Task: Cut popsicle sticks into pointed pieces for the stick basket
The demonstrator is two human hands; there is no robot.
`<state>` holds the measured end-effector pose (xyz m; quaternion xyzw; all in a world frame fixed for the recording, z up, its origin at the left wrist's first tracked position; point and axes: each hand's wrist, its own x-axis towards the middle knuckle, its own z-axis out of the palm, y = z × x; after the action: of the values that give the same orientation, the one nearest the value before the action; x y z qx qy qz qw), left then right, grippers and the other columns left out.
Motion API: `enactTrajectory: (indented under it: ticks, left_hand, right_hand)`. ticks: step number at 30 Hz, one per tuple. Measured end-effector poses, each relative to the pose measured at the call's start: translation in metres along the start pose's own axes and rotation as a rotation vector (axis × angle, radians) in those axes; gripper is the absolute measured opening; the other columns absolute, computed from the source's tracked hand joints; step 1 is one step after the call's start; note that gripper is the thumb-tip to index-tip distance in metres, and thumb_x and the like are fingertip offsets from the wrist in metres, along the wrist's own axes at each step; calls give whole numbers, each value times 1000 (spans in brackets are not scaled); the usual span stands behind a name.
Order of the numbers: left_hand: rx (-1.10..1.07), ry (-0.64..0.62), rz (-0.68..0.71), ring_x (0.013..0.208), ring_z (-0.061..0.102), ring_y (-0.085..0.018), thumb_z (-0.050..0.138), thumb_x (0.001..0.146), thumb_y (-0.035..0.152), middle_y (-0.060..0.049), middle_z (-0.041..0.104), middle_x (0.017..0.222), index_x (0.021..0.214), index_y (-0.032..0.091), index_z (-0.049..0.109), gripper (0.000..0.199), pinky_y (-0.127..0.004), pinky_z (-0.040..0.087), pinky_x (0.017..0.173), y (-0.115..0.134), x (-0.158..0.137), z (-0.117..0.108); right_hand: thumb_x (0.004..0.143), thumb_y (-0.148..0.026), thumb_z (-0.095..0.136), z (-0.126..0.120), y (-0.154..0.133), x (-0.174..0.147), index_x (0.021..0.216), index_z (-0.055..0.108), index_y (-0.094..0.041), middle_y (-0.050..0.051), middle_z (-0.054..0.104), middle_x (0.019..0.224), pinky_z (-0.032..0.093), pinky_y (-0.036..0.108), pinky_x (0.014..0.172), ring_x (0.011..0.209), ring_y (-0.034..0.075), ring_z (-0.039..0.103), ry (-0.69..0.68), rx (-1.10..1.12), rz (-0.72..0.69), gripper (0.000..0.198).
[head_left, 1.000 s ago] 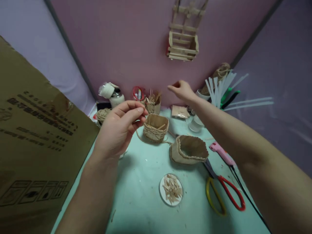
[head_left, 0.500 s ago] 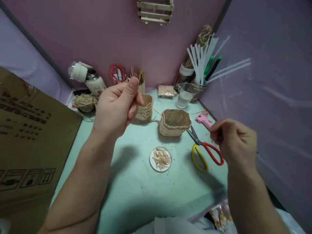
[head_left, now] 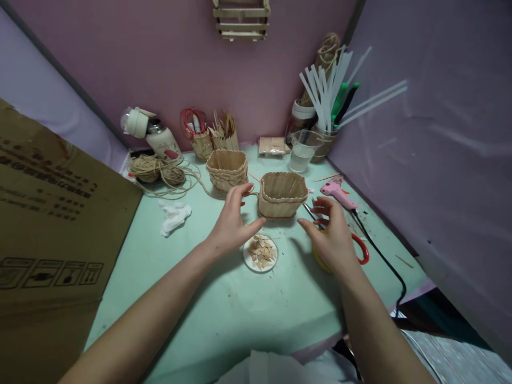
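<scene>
A small wooden basket [head_left: 282,205] with a twine-trimmed rim stands on the table between my hands. On its left is my left hand [head_left: 236,221], empty, with thumb and fingers spread. My right hand [head_left: 330,232] is likewise open and empty at the basket's right, above a pair of scissors [head_left: 362,248] whose red and yellow handles it partly covers. A round white dish [head_left: 260,265] of wood chips [head_left: 262,250] lies in front of the basket. Twine runs from the basket's left side toward a second, similar basket [head_left: 227,178] behind my left hand.
A pink glue gun [head_left: 338,193] with a black cord lies at right. Behind are a cup of water [head_left: 301,158], a jar of white sticks [head_left: 326,144], twine balls [head_left: 148,168] and an open bottle [head_left: 164,141]. A crumpled tissue [head_left: 175,216] and a cardboard box [head_left: 52,240] are at left.
Both hands have come down from above the table and inward to either side of the nearer basket. Their closed fingers have opened. The view has shifted slightly.
</scene>
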<state>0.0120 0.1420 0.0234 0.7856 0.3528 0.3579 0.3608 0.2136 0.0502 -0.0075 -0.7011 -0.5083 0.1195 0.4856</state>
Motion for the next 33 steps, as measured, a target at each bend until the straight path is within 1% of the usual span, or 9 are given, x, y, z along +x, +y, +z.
enactTrajectory:
  ticks: [3, 5, 10, 13, 15, 19, 23, 27, 33]
  left_hand:
    - [-36, -12, -21, 129, 40, -26, 64, 73, 21, -15, 39, 141, 138, 22, 31, 73, -43, 37, 104, -20, -6, 15]
    - [-83, -29, -50, 130, 40, -26, 65, 73, 20, -16, 37, 144, 140, 20, 28, 76, -43, 36, 105, -31, -4, 24]
    - [-120, -79, -72, 134, 36, -29, 73, 67, 24, -20, 35, 146, 140, 14, 27, 87, -44, 32, 110, -45, 13, 32]
    - [-191, -112, -53, 132, 39, -29, 77, 62, 22, -19, 38, 144, 139, 14, 30, 90, -42, 32, 110, -44, 24, 32]
    - [-257, -113, -63, 127, 45, -28, 76, 62, 19, -18, 44, 140, 137, 15, 34, 86, -39, 37, 106, -41, 28, 32]
    - [-345, -66, -197, 114, 54, -27, 79, 61, 25, -15, 56, 124, 132, 16, 41, 81, -39, 45, 96, -38, 32, 28]
    - [-407, -80, -306, 106, 58, -27, 77, 65, 37, -17, 58, 117, 124, 14, 46, 72, -43, 48, 91, -40, 32, 26]
    - [-463, -96, -337, 105, 58, -28, 76, 67, 39, -17, 61, 113, 121, 12, 46, 68, -44, 48, 90, -40, 31, 25]
    - [-518, -108, -412, 105, 59, -28, 74, 67, 40, -16, 63, 111, 116, 12, 50, 61, -42, 48, 88, -36, 32, 21]
  right_hand:
    - [77, -29, 64, 4, -2, 13, 133, 38, -20, 17, 50, 132, 49, 46, 91, 113, 28, 55, -76, 0, 26, 61]
    - [77, -25, 63, 7, -1, 18, 134, 38, -17, 18, 51, 133, 47, 47, 95, 115, 29, 55, -108, -11, 69, 63]
    - [78, -18, 58, 13, 3, 21, 125, 50, -20, 13, 62, 122, 48, 47, 92, 107, 27, 62, -148, 9, 78, 48]
    - [78, -15, 57, 15, 5, 23, 119, 54, -19, 12, 67, 114, 50, 44, 89, 103, 27, 63, -146, 21, 52, 42]
    - [79, -16, 57, 17, 4, 24, 116, 56, -18, 12, 68, 110, 51, 41, 87, 101, 26, 64, -135, 27, 37, 37]
    - [87, -24, 53, 17, 2, 24, 117, 57, -18, 10, 67, 112, 52, 36, 83, 101, 22, 63, -92, 109, -2, 31]
    - [88, -30, 54, 17, -1, 23, 113, 61, -19, 10, 68, 109, 52, 36, 79, 93, 22, 64, -66, 143, -4, 28]
    - [87, -32, 56, 17, -1, 22, 111, 63, -19, 10, 68, 109, 52, 37, 78, 92, 23, 64, -52, 160, 20, 28]
    - [91, -33, 51, 15, 1, 20, 108, 63, -20, 9, 68, 107, 51, 39, 83, 96, 23, 64, -17, 290, 45, 24]
